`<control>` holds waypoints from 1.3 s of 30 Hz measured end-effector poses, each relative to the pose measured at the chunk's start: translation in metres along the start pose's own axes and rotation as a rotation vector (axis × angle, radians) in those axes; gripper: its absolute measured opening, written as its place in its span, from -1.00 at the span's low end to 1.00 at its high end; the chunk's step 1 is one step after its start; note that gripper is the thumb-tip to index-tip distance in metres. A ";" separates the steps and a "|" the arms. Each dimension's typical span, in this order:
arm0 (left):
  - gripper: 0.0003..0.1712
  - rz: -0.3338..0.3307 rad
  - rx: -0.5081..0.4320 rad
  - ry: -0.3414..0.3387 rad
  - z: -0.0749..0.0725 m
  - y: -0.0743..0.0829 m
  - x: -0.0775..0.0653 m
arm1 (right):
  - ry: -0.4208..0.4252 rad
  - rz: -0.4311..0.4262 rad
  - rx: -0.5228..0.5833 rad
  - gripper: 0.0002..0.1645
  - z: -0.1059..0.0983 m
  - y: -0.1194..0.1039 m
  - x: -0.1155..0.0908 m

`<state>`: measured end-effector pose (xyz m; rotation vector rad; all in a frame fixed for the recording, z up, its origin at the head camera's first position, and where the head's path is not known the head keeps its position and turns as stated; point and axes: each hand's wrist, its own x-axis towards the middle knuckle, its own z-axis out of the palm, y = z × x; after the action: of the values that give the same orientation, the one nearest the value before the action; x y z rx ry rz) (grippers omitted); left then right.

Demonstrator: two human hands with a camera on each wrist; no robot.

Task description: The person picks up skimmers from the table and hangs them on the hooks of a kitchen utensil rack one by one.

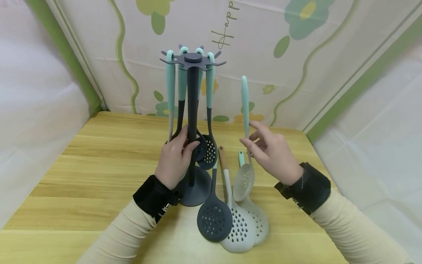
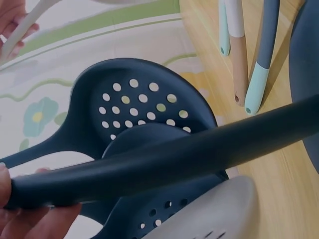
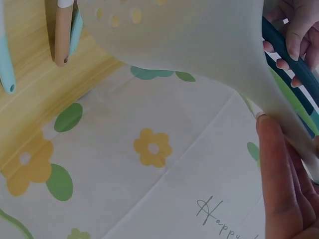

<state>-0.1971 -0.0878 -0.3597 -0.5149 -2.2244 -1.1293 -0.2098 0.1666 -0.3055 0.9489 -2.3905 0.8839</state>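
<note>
My left hand (image 1: 174, 156) grips the dark post of a utensil stand (image 1: 192, 91), whose round base rests on the table. Several utensils with mint handles hang from its hooked top, among them a dark slotted spoon (image 1: 212, 150). To the right, my right hand (image 1: 271, 152) pinches a pale slotted spoon (image 1: 244, 183) around the place where its mint handle meets the neck. That spoon is upright, bowl down, apart from the stand. In the right wrist view its pale bowl (image 3: 199, 40) fills the top, with my fingers (image 3: 276, 174) at the neck.
In front of the stand lie a dark slotted turner (image 1: 215, 220), a white slotted turner (image 1: 240, 234) with a brown handle, and a pale one (image 1: 262, 222) partly beneath it. A flowered cloth (image 1: 254, 62) hangs behind the wooden table (image 1: 99, 176).
</note>
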 end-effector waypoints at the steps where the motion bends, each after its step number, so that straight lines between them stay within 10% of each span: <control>1: -0.63 0.001 0.011 0.002 0.001 0.000 0.000 | 0.002 -0.007 0.001 -0.51 0.000 -0.001 0.001; 13: -0.71 -0.015 0.065 -0.021 0.008 0.001 -0.004 | 0.021 -0.070 0.012 -0.47 -0.004 -0.013 0.013; 24: -0.56 -0.102 -0.085 -0.043 0.009 0.007 0.000 | 0.026 -0.122 0.005 -0.50 -0.008 -0.025 0.026; 39: -0.17 -0.201 0.084 -0.161 0.001 0.013 -0.001 | 0.007 -0.108 -0.026 -0.46 -0.007 -0.033 0.032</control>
<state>-0.1888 -0.0794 -0.3530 -0.3648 -2.4970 -1.1215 -0.2062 0.1381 -0.2688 1.0523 -2.3156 0.8131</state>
